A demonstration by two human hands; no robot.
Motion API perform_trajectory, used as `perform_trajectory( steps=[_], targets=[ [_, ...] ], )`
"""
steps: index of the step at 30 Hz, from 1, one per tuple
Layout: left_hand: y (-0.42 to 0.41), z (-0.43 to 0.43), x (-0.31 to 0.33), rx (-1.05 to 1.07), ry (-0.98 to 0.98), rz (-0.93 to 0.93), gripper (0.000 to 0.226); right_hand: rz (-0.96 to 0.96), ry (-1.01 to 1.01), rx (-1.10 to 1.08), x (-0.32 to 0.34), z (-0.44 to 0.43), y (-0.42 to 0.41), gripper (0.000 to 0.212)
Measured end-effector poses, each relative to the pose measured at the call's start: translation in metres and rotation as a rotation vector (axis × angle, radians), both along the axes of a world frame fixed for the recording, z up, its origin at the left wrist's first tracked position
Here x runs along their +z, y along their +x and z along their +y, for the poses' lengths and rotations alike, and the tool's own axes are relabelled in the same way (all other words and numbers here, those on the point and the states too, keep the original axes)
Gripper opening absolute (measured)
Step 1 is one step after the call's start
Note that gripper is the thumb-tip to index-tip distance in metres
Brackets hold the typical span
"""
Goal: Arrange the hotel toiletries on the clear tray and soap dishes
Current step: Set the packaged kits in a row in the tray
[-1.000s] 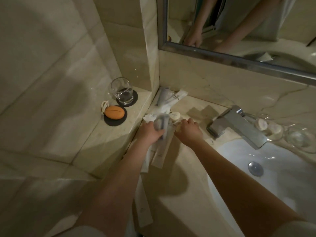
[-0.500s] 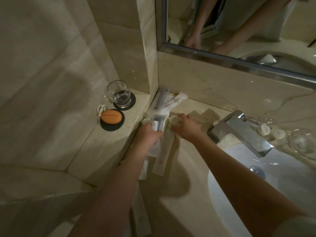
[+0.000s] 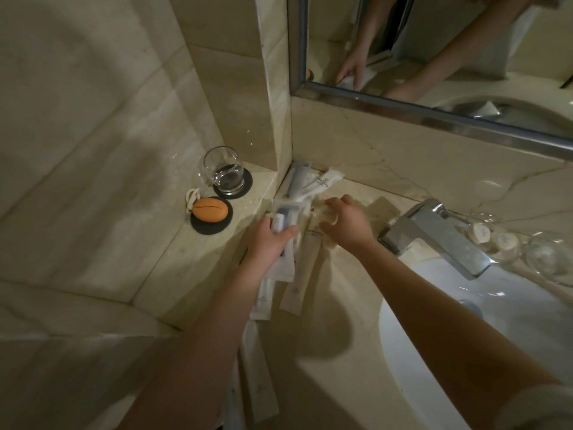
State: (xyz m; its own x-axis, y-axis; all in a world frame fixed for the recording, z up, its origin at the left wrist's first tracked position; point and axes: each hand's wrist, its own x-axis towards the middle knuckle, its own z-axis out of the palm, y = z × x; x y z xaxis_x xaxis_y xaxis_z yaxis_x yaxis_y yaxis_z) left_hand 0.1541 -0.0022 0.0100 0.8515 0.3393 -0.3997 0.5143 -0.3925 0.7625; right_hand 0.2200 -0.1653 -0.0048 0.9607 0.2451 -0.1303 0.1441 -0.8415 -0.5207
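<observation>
Big marble worktop (image 3: pixel 325 352) fills the scene, with the white basin (image 3: pixel 465 305) sunk in on the right and a chrome tap (image 3: pixel 440 234) at its far edge. This looks like the sorting step: toiletries are being gathered and squared up, and I can't confirm anything as placed yet. The left hand (image 3: pixel 266 243) is up near the far-left corner. Its grip is closed round a bundle of sachets (image 3: pixel 286 218), thumb across the front, the bundle poking out toward the wall. The right hand (image 3: pixel 347 225) is just right of it, fingers curled down over something pale and blurred, so I cannot tell whether that grip holds anything. Long loose sachets (image 3: pixel 300 274) lie near and between the wrists, and there are more in the corner pile (image 3: pixel 307 184). I can't pick out the clear tray; it may be under that pile. The glass soap dishes (image 3: pixel 548 259) sit well apart, right of the tap, with small round tubs (image 3: pixel 479 232) beside them. The next move, I'd judge, is to lay the bundle flat on the tray, edges aligned.
</observation>
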Motion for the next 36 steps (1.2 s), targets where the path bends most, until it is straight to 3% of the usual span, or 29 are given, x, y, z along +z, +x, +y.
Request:
perform_trajectory(
  steps=[6,13,21,26,33,36],
  targets=[
    [-0.01,-0.027,0.018,-0.005,-0.052,-0.115,0.029,-0.054,0.329,-0.084,0.027,-0.036,-0.041,0.042],
    [-0.037,-0.077,0.042,-0.038,-0.124,-0.249,0.035,-0.058,0.486,-0.149,0.051,-0.093,-0.088,0.039],
    [-0.058,-0.172,0.066,-0.231,-0.197,-0.309,0.037,-0.079,0.597,-0.306,0.077,-0.186,-0.14,0.026],
    [-0.058,-0.239,0.071,-0.322,-0.256,-0.307,0.032,-0.111,0.56,-0.477,0.081,-0.251,-0.158,0.019],
    [-0.051,-0.307,0.073,-0.388,-0.243,-0.311,0.043,-0.072,0.392,-0.612,0.074,-0.33,-0.16,0.04],
    [-0.043,-0.327,0.071,-0.386,-0.218,-0.247,0.041,-0.038,0.321,-0.601,0.064,-0.36,-0.148,0.039]
  ],
)
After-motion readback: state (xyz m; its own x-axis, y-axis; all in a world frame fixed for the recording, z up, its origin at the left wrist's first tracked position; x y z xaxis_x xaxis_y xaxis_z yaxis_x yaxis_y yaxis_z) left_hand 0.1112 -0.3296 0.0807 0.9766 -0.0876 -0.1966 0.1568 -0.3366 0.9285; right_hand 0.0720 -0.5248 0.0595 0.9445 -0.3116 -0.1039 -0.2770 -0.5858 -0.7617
